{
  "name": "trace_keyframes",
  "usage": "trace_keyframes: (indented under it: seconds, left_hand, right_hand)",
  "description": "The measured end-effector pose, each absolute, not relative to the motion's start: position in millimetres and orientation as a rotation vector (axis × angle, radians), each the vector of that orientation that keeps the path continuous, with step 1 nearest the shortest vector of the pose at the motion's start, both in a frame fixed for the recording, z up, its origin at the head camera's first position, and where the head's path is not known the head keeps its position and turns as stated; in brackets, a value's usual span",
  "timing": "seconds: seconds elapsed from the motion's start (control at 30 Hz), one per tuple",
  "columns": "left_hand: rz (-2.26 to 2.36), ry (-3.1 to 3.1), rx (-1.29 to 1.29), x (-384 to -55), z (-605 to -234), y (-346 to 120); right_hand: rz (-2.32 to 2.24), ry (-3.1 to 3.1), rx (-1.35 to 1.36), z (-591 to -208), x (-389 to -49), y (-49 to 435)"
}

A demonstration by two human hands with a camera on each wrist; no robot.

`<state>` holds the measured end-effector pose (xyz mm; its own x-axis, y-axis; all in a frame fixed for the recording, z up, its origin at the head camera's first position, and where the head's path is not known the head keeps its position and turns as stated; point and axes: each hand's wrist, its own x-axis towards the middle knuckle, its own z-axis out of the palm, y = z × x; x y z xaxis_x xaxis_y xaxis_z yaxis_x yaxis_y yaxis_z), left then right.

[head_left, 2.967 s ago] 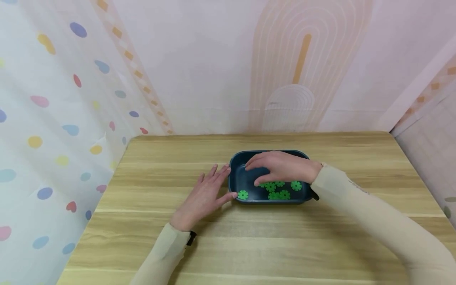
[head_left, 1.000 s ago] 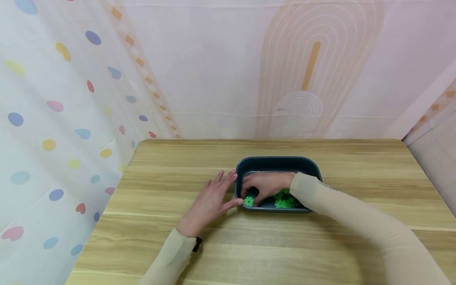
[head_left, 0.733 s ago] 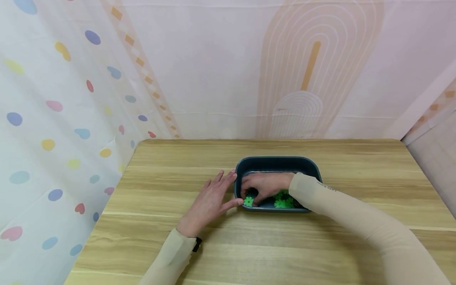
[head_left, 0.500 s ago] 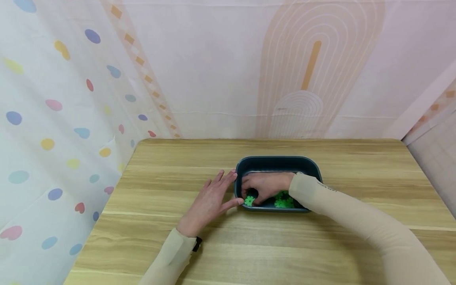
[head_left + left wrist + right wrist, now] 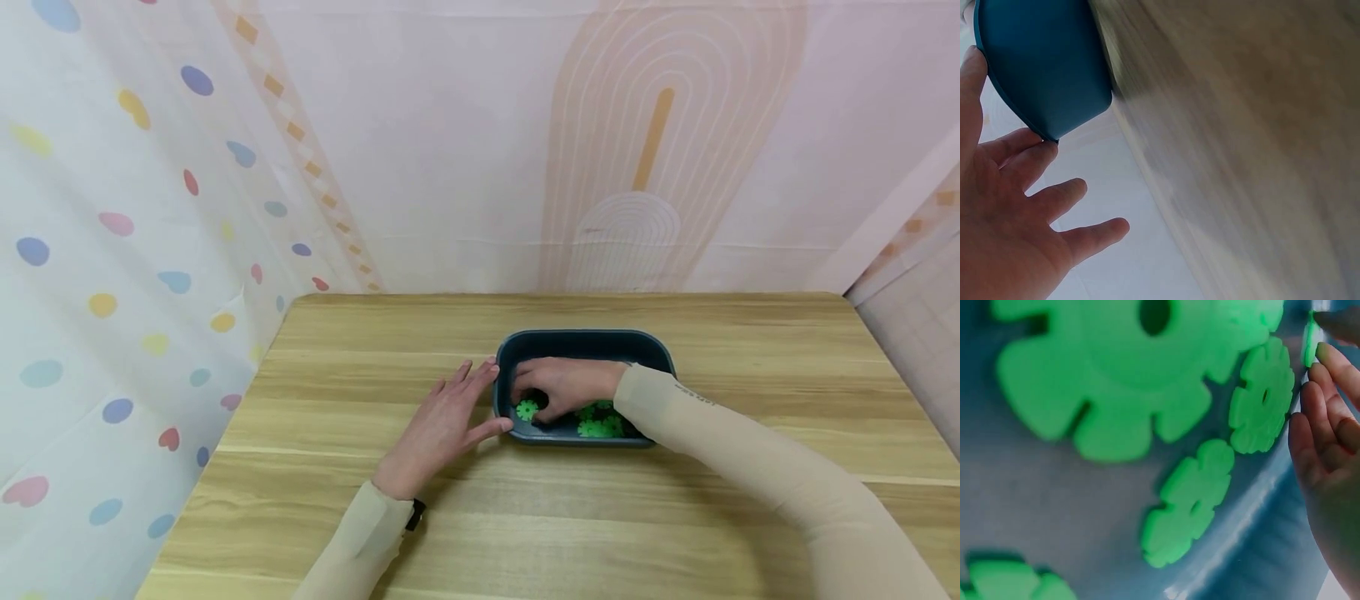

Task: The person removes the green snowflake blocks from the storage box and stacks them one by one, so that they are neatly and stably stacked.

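A dark blue, rounded rectangular tub (image 5: 585,337) stands on the wooden table with several flat green notched discs in it. My right hand (image 5: 566,381) reaches into its left end and pinches one green notched disc (image 5: 527,410) between thumb and fingers. In the right wrist view that notched disc (image 5: 1310,340) appears edge-on at the fingertips, while other discs (image 5: 1189,503) lie on the tub floor. My left hand (image 5: 442,425) has its fingers spread and touches the tub's left rim with thumb and fingertips; the left wrist view shows this hand (image 5: 1016,206) at the tub's outer wall (image 5: 1047,69).
More green discs (image 5: 597,427) lie in the tub's right half, partly hidden under the right forearm. The wooden table (image 5: 525,517) extends around the tub. A patterned curtain (image 5: 450,150) hangs behind its far edge and along the left side.
My right hand came down into the tub's left end and took hold of a notched disc, which has just risen slightly. The left hand stays at the rim.
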<state>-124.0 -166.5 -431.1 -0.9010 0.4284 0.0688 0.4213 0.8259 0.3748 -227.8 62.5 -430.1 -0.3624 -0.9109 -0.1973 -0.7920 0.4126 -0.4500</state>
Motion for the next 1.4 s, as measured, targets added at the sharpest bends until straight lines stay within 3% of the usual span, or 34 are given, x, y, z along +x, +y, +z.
trace_keyframes:
  seconds: [0.7,1.4]
  left_hand:
    - [0.621,2.977,0.680,-123.5,-430.8,-165.5]
    - [0.539,2.966,0.712,-137.1,-424.2,-167.1]
  right_hand:
    - [-0.508,2.277,-1.374,-431.3,-232.5,67.9]
    - [-0.549,2.374,-1.353,-387.2,-233.5,91.1]
